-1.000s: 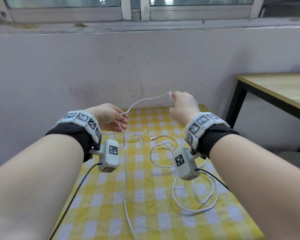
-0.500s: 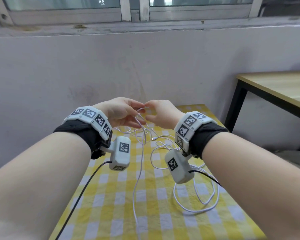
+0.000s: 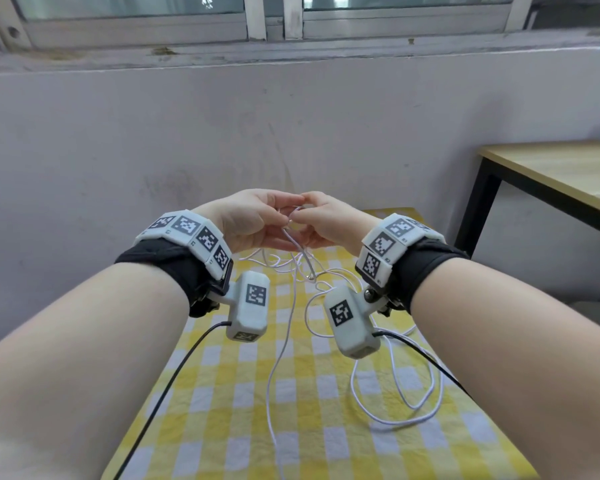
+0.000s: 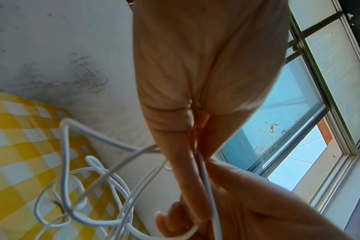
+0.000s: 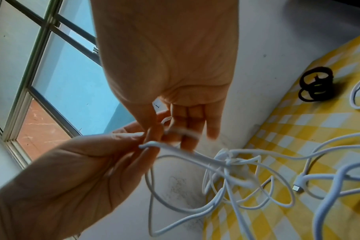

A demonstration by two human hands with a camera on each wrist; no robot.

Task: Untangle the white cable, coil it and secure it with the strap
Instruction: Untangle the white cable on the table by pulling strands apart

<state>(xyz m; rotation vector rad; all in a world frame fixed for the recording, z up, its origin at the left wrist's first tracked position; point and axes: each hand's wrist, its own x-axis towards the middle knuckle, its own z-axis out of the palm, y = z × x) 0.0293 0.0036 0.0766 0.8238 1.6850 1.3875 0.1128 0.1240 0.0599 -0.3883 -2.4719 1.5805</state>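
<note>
A thin white cable (image 3: 291,306) hangs in tangled loops from both hands down to the yellow checked tablecloth (image 3: 222,427). My left hand (image 3: 253,220) and right hand (image 3: 326,220) meet fingertip to fingertip above the table's far end, and both pinch the cable there. The right wrist view has the cable (image 5: 195,155) bent over my fingers (image 5: 152,134), with a knot of loops (image 5: 228,160) below and a plug end (image 5: 298,185) on the cloth. Strands run along my left hand's fingers (image 4: 187,170) in the left wrist view. A black strap (image 5: 317,84) lies coiled on the cloth, seen in the right wrist view only.
A pale wall (image 3: 291,133) with a window above stands right behind the table. To the right is a wooden desk (image 3: 551,168) with black legs. Black sensor leads (image 3: 174,375) run from my wrist units across the cloth.
My hands were apart with a cable span stretched between them. They came together over the table and rose a little, both pinching the cable at one spot.
</note>
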